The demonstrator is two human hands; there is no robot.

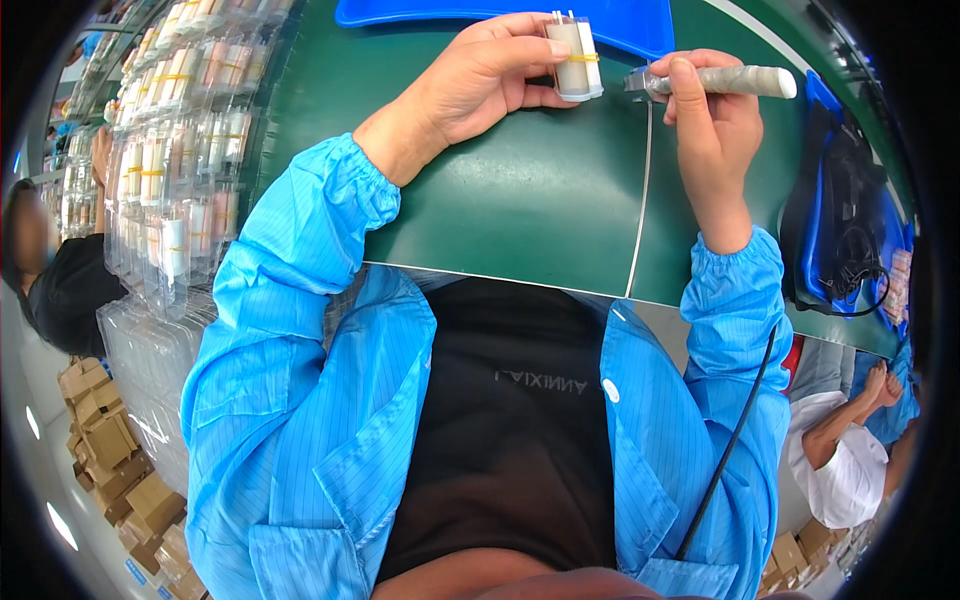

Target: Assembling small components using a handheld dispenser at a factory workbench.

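Closest in, blue sleeves run up from the person's chest onto the green table. The right hand is clenched around a grey taped tool, thumb lying along its barrel, metal tip aimed left. The left hand pinches a small bundle of white cylinders, lifted just above the table near its far edge, right beside the tool's tip. To do this well, I'd say: keep the bundle steady, bring the tip in squarely, don't squeeze the pieces out of line. The bundle looks pale, upright, bound by a yellow band near the top, with thin pins sticking up. Beyond lies a blue tray; far left, stacked clear trays hold similar banded pieces.
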